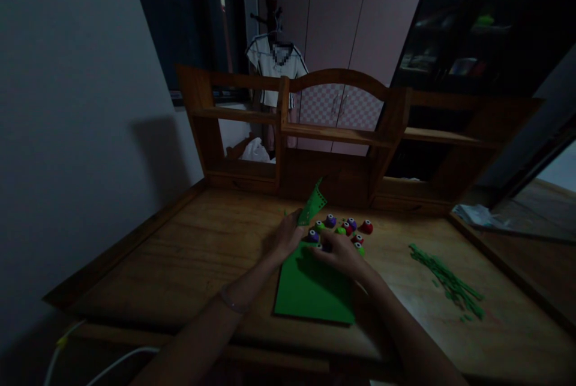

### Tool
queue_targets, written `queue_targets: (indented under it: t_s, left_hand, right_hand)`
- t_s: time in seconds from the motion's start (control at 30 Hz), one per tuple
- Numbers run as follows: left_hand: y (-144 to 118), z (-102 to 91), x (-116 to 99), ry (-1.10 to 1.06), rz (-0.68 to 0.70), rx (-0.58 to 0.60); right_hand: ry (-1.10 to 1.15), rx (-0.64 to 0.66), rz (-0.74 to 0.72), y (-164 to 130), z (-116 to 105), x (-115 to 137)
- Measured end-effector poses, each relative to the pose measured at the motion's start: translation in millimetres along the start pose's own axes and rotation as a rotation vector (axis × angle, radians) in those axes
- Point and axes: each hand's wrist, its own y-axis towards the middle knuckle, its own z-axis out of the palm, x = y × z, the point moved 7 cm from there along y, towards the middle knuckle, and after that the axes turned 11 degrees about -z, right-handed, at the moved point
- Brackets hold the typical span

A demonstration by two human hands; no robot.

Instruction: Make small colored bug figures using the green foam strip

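A green sheet [312, 293] lies on the wooden desk [189, 254] in front of me. My left hand [288, 233] pinches its far corner, which is bent upward [315, 200] with a punched edge. My right hand [339, 252] rests on the sheet's far end and closes on a small punch [320, 247] there. Just beyond the hands sit several small round craft punches [348, 227] in red, purple and green.
A pile of thin green strips [447, 281] lies on the desk to the right. A wooden shelf unit [333, 134] stands along the desk's back edge. White papers [477, 215] lie at the far right. Cables [90, 362] hang at the lower left.
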Motion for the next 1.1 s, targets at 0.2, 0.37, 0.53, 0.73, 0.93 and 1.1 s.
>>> queue_targets:
  t_s: [0.2,0.37,0.53,0.73,0.93,1.1]
  left_hand:
    - [1,2.5,2,0.013,-0.016,0.022]
    - [-1,2.1,0,0.015,0.022,0.004]
    - [-1,3.2,2,0.014,0.033,0.027]
    - [-1,3.0,3,0.029,0.039,0.004]
    - [-1,1.0,-2,0.026,0.028,0.015]
    - [-1,-1.9,-1,0.013,-0.018,-0.011]
  right_hand:
    - [0.4,-0.181,0.193,4,-9,-14]
    - [0.759,-0.267,0.39,1,-4,-31]
    - [0.988,-0.194,0.421,1,5,-34]
    - [1.101,-0.202,0.456,1,7,-41]
    - [1.174,-0.227,0.427,3,2,-50]
    - [1.086,-0.368,0.44,2,-7,-57]
